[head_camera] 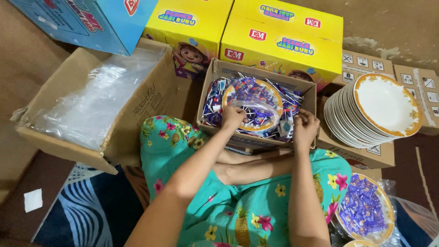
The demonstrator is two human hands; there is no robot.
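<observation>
A small cardboard box (215, 96) rests in front of my lap, full of purple-wrapped lollipops with white sticks. Inside it lies a white plate with a gold rim (274, 93), heaped with the sweets and covered by a clear plastic bag (260, 110). My left hand (232, 118) pinches the plastic at the plate's near left edge. At the near right edge my right hand (304, 129) grips the plastic and sweets. Both forearms reach over my lap in a teal flowered garment (256, 210).
A tilted stack of gold-rimmed white plates (379, 110) sits on brown cartons at right. A bagged plate of purple sweets (363, 210) lies at lower right. A large open carton lined with clear plastic (91, 100) stands at left. Yellow boxes (279, 45) and a blue box (91, 20) stand behind.
</observation>
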